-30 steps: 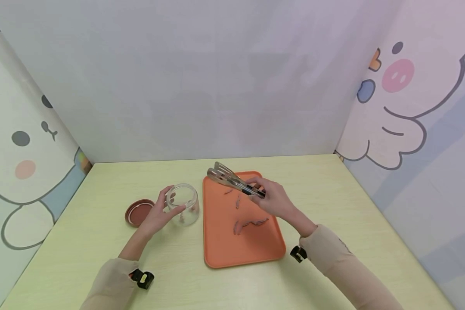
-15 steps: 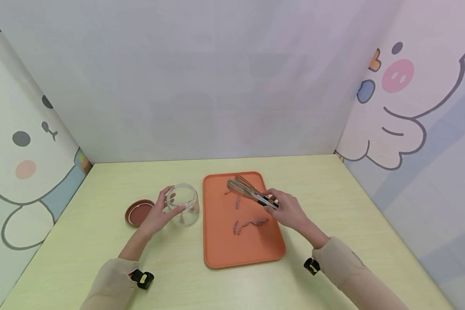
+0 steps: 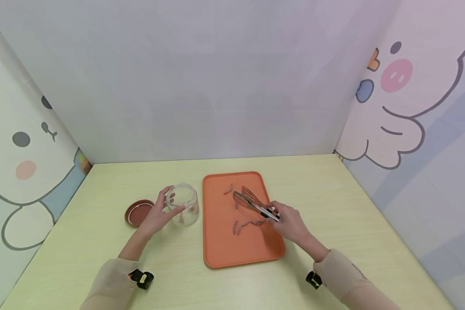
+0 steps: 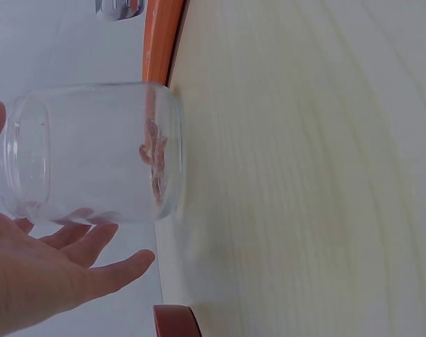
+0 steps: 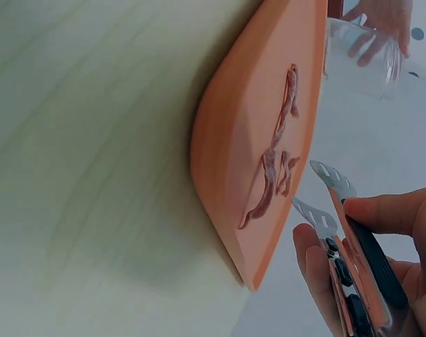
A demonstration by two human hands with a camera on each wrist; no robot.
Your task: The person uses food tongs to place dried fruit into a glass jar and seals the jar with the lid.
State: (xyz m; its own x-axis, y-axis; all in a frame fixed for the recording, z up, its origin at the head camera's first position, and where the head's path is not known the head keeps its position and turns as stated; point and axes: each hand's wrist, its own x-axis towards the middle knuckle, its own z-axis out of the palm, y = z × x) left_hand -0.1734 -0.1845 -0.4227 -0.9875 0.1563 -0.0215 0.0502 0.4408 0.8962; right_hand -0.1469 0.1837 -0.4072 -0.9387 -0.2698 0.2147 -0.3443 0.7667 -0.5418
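My left hand [image 3: 158,216] holds a clear glass jar [image 4: 93,147] by its upper part, with thumb and fingers on either side of the rim. A few reddish-brown strips [image 4: 156,158] lie at the jar's bottom. My right hand [image 3: 292,224] grips metal tongs with black grips [image 5: 373,263], whose slotted ends stand apart with nothing seen between them. They reach over an orange tray [image 3: 224,252] just right of the jar. Several thin, brownish-pink strips resembling dried meat [image 5: 269,179] lie on the tray; in the head view the tongs partly cover one upper strip.
A round reddish-brown lid [image 3: 140,213] rests on the pale wooden table [image 3: 170,267] left of the jar, partly behind my left hand. A grey-white backdrop [image 3: 217,86] rises behind the table, with cartoon-printed panels [image 3: 395,99] at both sides.
My right hand has moved right and toward me with the tongs, bringing their ends from the tray's far left edge down over its upper middle. My left hand and the jar stay put.
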